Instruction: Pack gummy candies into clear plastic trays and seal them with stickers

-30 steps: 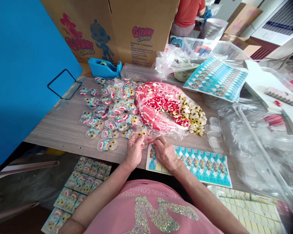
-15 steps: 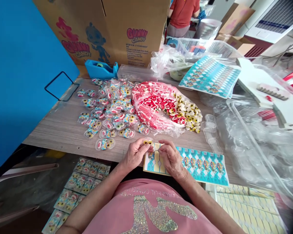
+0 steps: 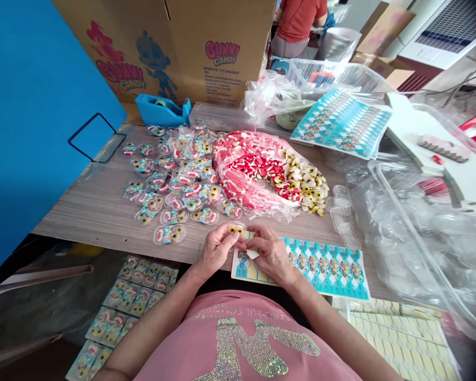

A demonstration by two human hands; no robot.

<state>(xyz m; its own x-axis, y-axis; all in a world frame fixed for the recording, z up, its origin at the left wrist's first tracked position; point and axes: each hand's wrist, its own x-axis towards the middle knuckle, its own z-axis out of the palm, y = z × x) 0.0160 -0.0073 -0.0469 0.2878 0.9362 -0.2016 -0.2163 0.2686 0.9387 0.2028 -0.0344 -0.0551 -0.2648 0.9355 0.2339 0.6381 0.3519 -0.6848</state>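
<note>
My left hand (image 3: 217, 251) is closed on a small clear candy pack (image 3: 236, 228) with yellow eye-shaped gummies showing at its top. Against the pack's lower right side, my right hand (image 3: 273, 257) pinches a sticker label (image 3: 253, 254), whose white side shows beneath the fingers. Both hands are above the left part of a blue sticker sheet (image 3: 329, 267), where bare yellowish backing is exposed. Finished-looking packs (image 3: 190, 169) with labels lie heaped to the left. Behind my hands, an open plastic bag holds red-and-white gummies (image 3: 257, 166) and yellow-white eye gummies (image 3: 311, 185).
A blue tape dispenser (image 3: 162, 110) stands before a large cardboard box (image 3: 190, 47). More sticker sheets (image 3: 341, 124) and clear plastic trays (image 3: 396, 238) occupy the right. Below the table are rows of packs (image 3: 130, 293) and used backing sheets (image 3: 400, 338). A person in red (image 3: 301, 21) is behind.
My right hand has shifted left, up against the pack in my left hand. The label's white side now shows under its fingers. The view has moved slightly.
</note>
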